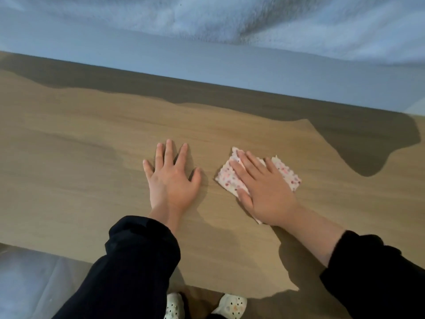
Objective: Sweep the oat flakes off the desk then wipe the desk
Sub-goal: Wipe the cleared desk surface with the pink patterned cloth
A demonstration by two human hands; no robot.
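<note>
A person leans over a wooden desk [80,139], both arms in dark sleeves reaching forward from the near edge. The left hand [171,178] lies flat on the bare wood near the middle of the desk, fingers straight and spread, holding nothing. Just to its right, the right hand [264,189] presses flat on a small white cloth [226,179] dotted with pink and dark spots, fingers straight on top rather than curled around it; the cloth lies against the desktop. No oat flakes can be made out on the surface. A pale wall [207,58] runs along the desk's far edge. Below the near edge, two white spotted shoes [230,303] show.
</note>
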